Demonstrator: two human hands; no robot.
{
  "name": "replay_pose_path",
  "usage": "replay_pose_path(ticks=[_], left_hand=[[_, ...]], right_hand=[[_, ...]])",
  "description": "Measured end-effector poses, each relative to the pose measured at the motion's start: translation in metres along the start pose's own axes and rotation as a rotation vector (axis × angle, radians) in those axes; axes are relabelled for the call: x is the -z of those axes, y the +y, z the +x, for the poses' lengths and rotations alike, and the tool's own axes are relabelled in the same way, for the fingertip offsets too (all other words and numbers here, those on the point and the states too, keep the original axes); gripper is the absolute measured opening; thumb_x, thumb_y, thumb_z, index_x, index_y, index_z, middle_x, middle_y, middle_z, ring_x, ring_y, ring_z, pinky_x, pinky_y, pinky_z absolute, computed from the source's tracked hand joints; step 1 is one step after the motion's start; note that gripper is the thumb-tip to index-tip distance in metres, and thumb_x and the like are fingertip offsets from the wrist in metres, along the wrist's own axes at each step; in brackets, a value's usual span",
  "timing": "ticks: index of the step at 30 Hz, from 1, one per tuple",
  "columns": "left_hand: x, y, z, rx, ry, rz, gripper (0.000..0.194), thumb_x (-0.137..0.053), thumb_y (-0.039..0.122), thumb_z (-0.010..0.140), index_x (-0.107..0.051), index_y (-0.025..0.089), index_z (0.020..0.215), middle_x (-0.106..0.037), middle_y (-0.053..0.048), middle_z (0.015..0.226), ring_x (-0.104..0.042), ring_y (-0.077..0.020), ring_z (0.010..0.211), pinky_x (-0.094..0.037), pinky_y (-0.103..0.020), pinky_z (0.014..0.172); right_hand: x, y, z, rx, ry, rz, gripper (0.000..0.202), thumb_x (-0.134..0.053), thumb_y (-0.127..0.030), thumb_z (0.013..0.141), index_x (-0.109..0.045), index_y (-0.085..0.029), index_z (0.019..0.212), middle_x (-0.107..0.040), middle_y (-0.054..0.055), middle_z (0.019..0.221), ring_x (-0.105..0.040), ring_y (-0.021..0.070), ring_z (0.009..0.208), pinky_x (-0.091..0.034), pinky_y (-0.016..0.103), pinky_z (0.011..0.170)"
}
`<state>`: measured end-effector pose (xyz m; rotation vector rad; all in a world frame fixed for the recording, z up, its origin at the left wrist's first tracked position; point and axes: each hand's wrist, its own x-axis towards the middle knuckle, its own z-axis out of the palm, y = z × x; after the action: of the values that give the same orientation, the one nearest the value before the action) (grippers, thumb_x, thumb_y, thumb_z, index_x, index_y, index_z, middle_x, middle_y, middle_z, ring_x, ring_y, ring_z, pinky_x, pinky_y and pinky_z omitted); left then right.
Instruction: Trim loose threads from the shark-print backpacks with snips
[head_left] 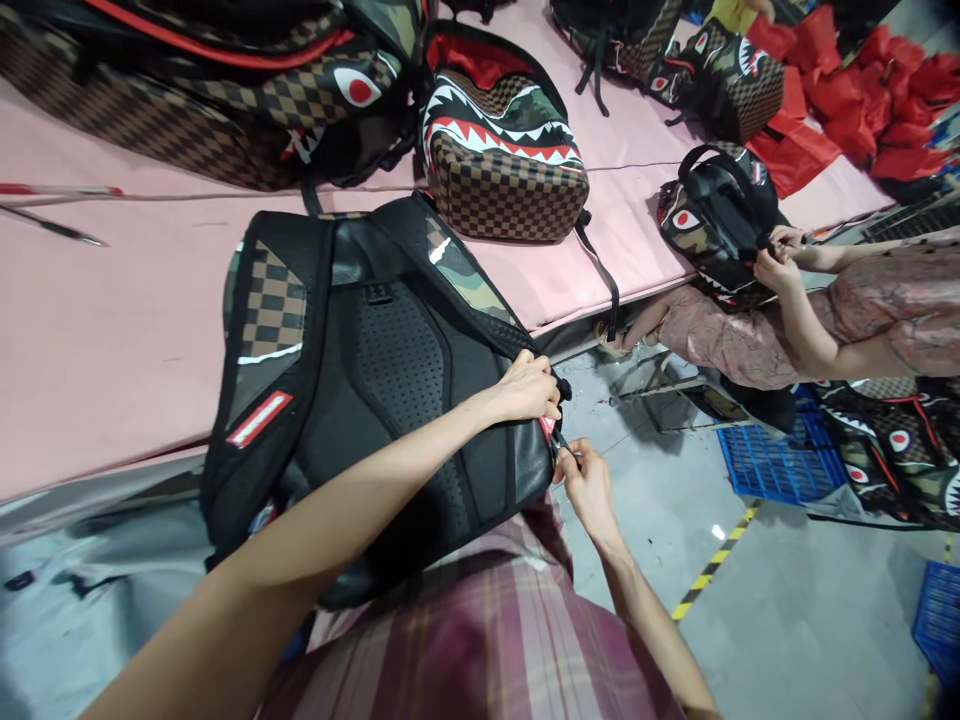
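On the left, a red pen (64, 190) and a dark pen (56, 226) lie on the pink table (97, 350), apart from the bags, perhaps so they stay within easy reach. Beyond them, a large checkered bag (202, 135) rests at the far left, which leaves the near side for the black backpack (397, 330). That backpack lies with its straps and padded back upward, its far part on the table and its near part over the person's plaid garment (480, 650); table and lap seem to share its weight, and its right side faces the hands.

Just past it, a shark-mouth bag (510, 165) sits upright on its checkered base, which probably steadies it. The left hand (529, 388) comes across the backpack, fingers curled together over its right edge, apparently to brace that side beside a red-and-white tag (547, 427). The right hand (589, 490) pinches a slim dark piece (559, 441) at the same edge, thumb and fingers pressed together; whether it is a tool or part of the backpack cannot be told.

Farther right, a co-worker's hands (781, 260) work at a dark bag (720, 215), past the table's near edge, and a blue crate (787, 455) stands on the floor.
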<state>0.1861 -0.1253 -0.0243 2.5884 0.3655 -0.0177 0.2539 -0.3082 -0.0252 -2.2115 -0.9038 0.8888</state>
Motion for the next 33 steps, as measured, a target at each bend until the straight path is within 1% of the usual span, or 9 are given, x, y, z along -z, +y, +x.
replay_pose_path(ticks=[5, 8, 11, 15, 20, 21, 23, 27, 33], left_hand=[[-0.001, 0.001, 0.0, 0.008, 0.009, 0.002, 0.022, -0.061, 0.037, 0.077, -0.069, 0.021, 0.066, -0.067, -0.001, 0.072, -0.042, -0.0188, 0.091, -0.019, -0.035, 0.075], [-0.002, 0.0, 0.0, 0.01, 0.018, -0.01, 0.022, -0.06, 0.037, 0.077, -0.069, 0.021, 0.065, -0.066, 0.0, 0.071, -0.043, -0.0184, 0.089, -0.019, -0.035, 0.074], [-0.002, 0.0, 0.0, 0.003, 0.024, -0.015, 0.022, -0.06, 0.037, 0.077, -0.069, 0.021, 0.065, -0.066, -0.001, 0.071, -0.044, -0.0179, 0.085, -0.019, -0.035, 0.073], [-0.003, 0.0, -0.001, 0.006, 0.037, -0.004, 0.025, -0.059, 0.037, 0.078, -0.069, 0.02, 0.063, -0.065, -0.002, 0.068, -0.044, -0.0177, 0.082, -0.019, -0.035, 0.072], [-0.005, -0.002, -0.001, 0.016, 0.06, -0.03, 0.024, -0.059, 0.037, 0.078, -0.069, 0.021, 0.063, -0.064, -0.001, 0.066, -0.045, -0.0166, 0.078, -0.02, -0.035, 0.071], [-0.005, -0.002, -0.001, 0.018, 0.061, -0.037, 0.024, -0.058, 0.037, 0.078, -0.069, 0.021, 0.064, -0.064, -0.001, 0.066, -0.045, -0.0167, 0.078, -0.02, -0.035, 0.072], [-0.005, -0.002, 0.0, 0.027, 0.057, -0.047, 0.023, -0.059, 0.037, 0.078, -0.069, 0.022, 0.064, -0.064, -0.001, 0.066, -0.045, -0.017, 0.079, -0.02, -0.035, 0.072], [-0.004, -0.002, -0.001, 0.036, 0.029, -0.048, 0.022, -0.06, 0.037, 0.078, -0.07, 0.022, 0.065, -0.066, -0.002, 0.069, -0.046, -0.0177, 0.081, -0.02, -0.036, 0.073], [-0.006, -0.003, 0.0, 0.052, 0.009, -0.053, 0.023, -0.058, 0.039, 0.078, -0.069, 0.023, 0.066, -0.067, -0.001, 0.073, -0.047, -0.0177, 0.084, -0.02, -0.036, 0.075]], right_hand=[[-0.007, 0.003, -0.002, 0.01, 0.038, 0.015, 0.02, -0.04, -0.035, 0.085, -0.046, -0.021, 0.072, -0.058, -0.003, 0.054, -0.051, 0.013, 0.049, -0.034, 0.024, 0.052], [-0.012, 0.005, -0.004, 0.037, 0.081, -0.026, 0.021, -0.038, -0.036, 0.087, -0.046, -0.021, 0.073, -0.056, -0.004, 0.055, -0.051, 0.0132, 0.05, -0.034, 0.024, 0.054], [-0.014, 0.006, -0.005, 0.066, 0.095, -0.084, 0.022, -0.037, -0.038, 0.087, -0.046, -0.022, 0.075, -0.055, -0.004, 0.055, -0.05, 0.0135, 0.05, -0.033, 0.024, 0.054], [-0.013, 0.007, -0.005, 0.077, 0.102, -0.126, 0.022, -0.035, -0.037, 0.088, -0.047, -0.022, 0.076, -0.055, -0.003, 0.056, -0.051, 0.014, 0.05, -0.032, 0.025, 0.054], [-0.008, 0.012, -0.001, 0.139, 0.107, -0.284, 0.021, -0.036, -0.038, 0.088, -0.05, -0.022, 0.084, -0.057, -0.003, 0.059, -0.052, 0.0154, 0.051, -0.031, 0.025, 0.055], [-0.007, 0.013, 0.001, 0.154, 0.094, -0.276, 0.021, -0.037, -0.038, 0.088, -0.05, -0.022, 0.083, -0.056, -0.003, 0.059, -0.052, 0.0154, 0.051, -0.031, 0.025, 0.056], [-0.006, 0.015, 0.002, 0.158, 0.057, -0.178, 0.02, -0.038, -0.037, 0.087, -0.048, -0.022, 0.079, -0.055, -0.003, 0.057, -0.052, 0.0148, 0.051, -0.032, 0.025, 0.055], [-0.008, 0.016, 0.004, 0.111, 0.026, 0.046, 0.02, -0.04, -0.036, 0.086, -0.044, -0.022, 0.073, -0.054, -0.005, 0.054, -0.051, 0.0134, 0.05, -0.034, 0.024, 0.054], [-0.01, 0.016, 0.001, 0.127, 0.04, 0.055, 0.018, -0.04, -0.033, 0.087, -0.045, -0.022, 0.073, -0.053, -0.005, 0.055, -0.051, 0.013, 0.052, -0.033, 0.024, 0.055]])
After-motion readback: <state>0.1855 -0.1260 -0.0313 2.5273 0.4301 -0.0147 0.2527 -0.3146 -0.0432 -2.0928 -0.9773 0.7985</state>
